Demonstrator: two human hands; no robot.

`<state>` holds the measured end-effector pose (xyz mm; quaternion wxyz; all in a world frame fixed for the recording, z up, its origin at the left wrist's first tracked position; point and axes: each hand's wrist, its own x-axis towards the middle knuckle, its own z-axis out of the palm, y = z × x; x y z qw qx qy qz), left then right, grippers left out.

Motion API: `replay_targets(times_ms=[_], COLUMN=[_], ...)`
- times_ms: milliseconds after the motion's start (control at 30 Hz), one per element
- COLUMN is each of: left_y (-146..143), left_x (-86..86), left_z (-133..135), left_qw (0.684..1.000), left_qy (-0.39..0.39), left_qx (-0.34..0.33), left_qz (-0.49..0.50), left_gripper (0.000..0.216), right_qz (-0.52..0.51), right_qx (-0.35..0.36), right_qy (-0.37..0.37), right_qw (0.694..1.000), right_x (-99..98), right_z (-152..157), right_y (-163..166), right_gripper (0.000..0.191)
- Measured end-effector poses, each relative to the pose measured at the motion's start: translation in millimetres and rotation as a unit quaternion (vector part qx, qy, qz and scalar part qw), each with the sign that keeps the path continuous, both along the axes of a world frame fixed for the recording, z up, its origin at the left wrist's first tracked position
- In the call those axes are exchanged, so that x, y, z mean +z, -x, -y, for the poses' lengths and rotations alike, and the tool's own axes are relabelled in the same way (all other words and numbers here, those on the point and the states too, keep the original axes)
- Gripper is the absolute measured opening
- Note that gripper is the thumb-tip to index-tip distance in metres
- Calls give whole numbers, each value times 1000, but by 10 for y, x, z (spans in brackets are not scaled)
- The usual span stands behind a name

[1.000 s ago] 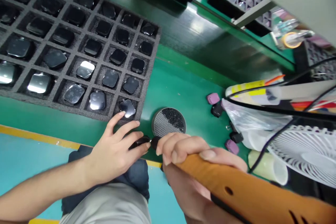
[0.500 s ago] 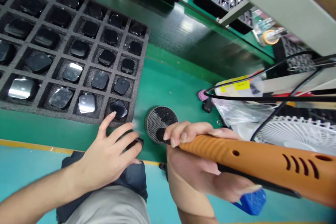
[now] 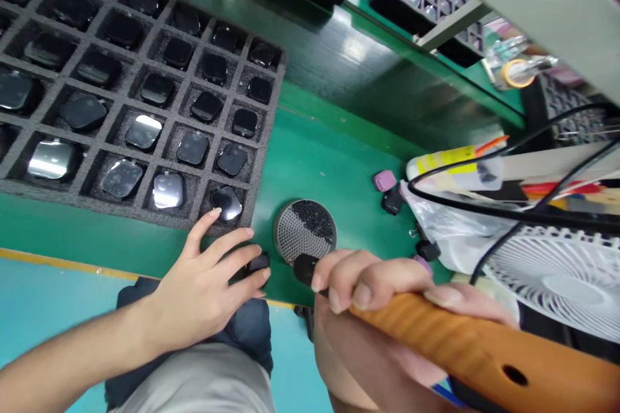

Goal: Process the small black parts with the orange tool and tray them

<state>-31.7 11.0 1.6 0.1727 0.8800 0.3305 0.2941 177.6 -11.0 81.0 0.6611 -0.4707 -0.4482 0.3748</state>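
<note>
My right hand (image 3: 372,284) is wrapped round an orange electric screwdriver (image 3: 431,342), its black nose pointing left over the front rim of a round perforated dish (image 3: 300,242). Tiny black pieces, which look like screws, lie on the dish. My left hand (image 3: 208,281) rests at the table's front edge, its bent fingers around a small black device (image 3: 258,262), mostly hidden. Its index finger reaches to the foam tray's near right corner, by a dark square watch-like device (image 3: 227,204). The grey foam tray (image 3: 254,197) holds several such devices in its compartments.
More black trays (image 3: 382,6) of small parts stand at the back. At right are a white fan (image 3: 557,284), a black cable (image 3: 465,203), a bottle with a yellow label (image 3: 448,158) and a plastic bag. Small pink (image 3: 385,180) and black pieces lie nearby.
The screwdriver's nose has drawn down toward me, off the dish's middle to its front rim, uncovering more of the dish. My left hand stays around the black device. The view has shifted slightly.
</note>
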Motion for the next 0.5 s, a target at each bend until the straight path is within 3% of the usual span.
replay_targets(times_ms=[500], left_y=[-18], left_x=[-22], left_z=[-7], left_qw=[1000], left_qy=[-3], left_qx=[6], left_qz=[-1], left_gripper=[20], right_qz=[-7], right_qx=[13], right_qy=[-18], right_qw=[1000], right_x=[-109], right_z=[-54], right_y=[190], right_gripper=[43])
